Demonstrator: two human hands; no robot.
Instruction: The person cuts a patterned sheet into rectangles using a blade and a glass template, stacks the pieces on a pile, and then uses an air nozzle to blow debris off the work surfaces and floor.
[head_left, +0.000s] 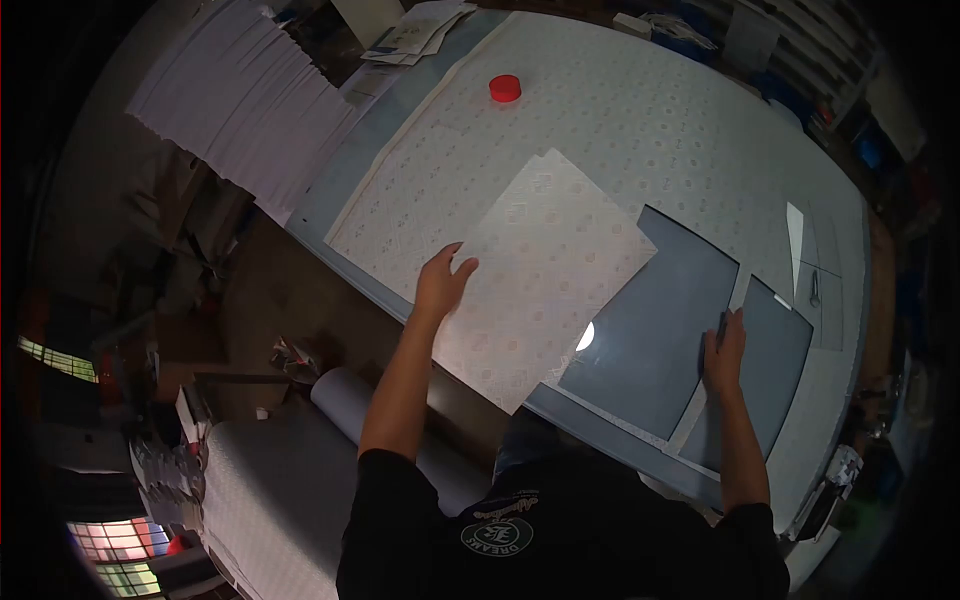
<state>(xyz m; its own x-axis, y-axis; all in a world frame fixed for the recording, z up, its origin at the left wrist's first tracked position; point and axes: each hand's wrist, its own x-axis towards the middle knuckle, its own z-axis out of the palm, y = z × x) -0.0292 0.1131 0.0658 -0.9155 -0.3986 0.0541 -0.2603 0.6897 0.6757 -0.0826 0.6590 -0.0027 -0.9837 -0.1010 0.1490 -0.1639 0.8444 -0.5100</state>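
My left hand [443, 283] grips the left edge of a cut piece of pale patterned sheet [550, 270], thumb on top. The piece lies askew over the larger patterned sheet [600, 110] and its near corner hangs past the table's front edge. My right hand [725, 358] is closed around a slim dark tool [722, 326] whose kind I cannot make out. That hand is over a narrow strip [741, 287] of sheet between two cut-out openings, where the grey tabletop [670, 300] shows.
A red round object [505, 88] sits on the sheet toward the back. A thin white offcut [795, 245] and a small metal tool [815, 288] lie at right. Stacked sheets [240, 100] stand at upper left, and a roll [345, 395] lies below the table's left side.
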